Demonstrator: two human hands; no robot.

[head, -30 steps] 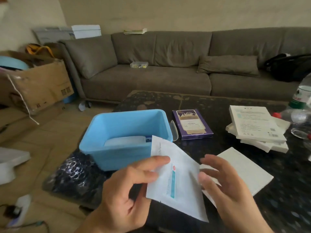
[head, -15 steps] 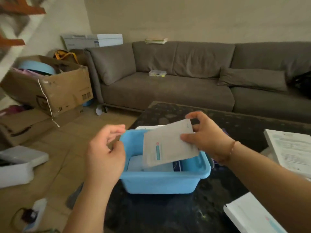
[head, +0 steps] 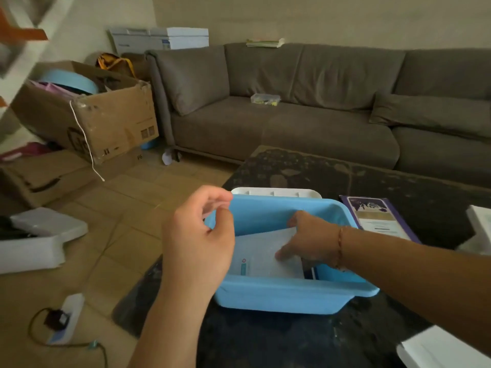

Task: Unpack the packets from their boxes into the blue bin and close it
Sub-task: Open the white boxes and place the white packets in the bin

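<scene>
The blue bin [head: 287,296] stands on the dark table, open. My right hand [head: 310,243] reaches down inside it and holds a white packet [head: 263,253] by its right edge, thumb on top, low in the bin. My left hand [head: 196,235] is at the bin's left rim, and its curled fingers and thumb seem to grip the corner. The white lid [head: 276,192] lies just behind the bin. A purple box [head: 377,216] lies flat to the right of it. White boxes show at the right edge [head: 478,221] and at the bottom right [head: 435,351].
A grey sofa [head: 305,118] runs behind the table. On the floor to the left are cardboard boxes [head: 106,120], a white foam box [head: 37,240] and a power strip with a cable [head: 66,317]. The table's left edge is close to the bin.
My right hand has carried the packet from above the rim down into the bin. My left hand stayed at the bin's left corner. The view has moved closer.
</scene>
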